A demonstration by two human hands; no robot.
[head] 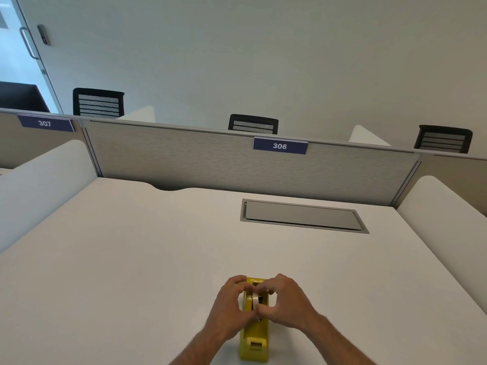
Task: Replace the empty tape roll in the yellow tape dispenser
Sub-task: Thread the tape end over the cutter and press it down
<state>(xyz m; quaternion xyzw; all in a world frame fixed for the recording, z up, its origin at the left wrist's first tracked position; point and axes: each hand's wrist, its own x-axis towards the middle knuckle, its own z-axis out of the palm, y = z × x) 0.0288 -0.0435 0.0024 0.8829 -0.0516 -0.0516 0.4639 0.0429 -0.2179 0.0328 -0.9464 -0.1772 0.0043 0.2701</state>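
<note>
The yellow tape dispenser (253, 341) stands on the white desk (131, 259) near its front edge, lengthwise toward me. A pale tape roll (255, 299) sits upright in the dispenser's slot. My left hand (229, 309) curls around the left side of the dispenser, fingertips at the roll. My right hand (286, 302) comes from the right, thumb and fingers pinched on the roll's rim. Both hands hide most of the roll and the hub.
A grey cable hatch (303, 216) is set flush in the desk at the back right. A fabric partition (210, 164) with a label 306 closes the far edge. White side dividers (448, 214) flank the desk. Black chairs (253, 124) stand beyond.
</note>
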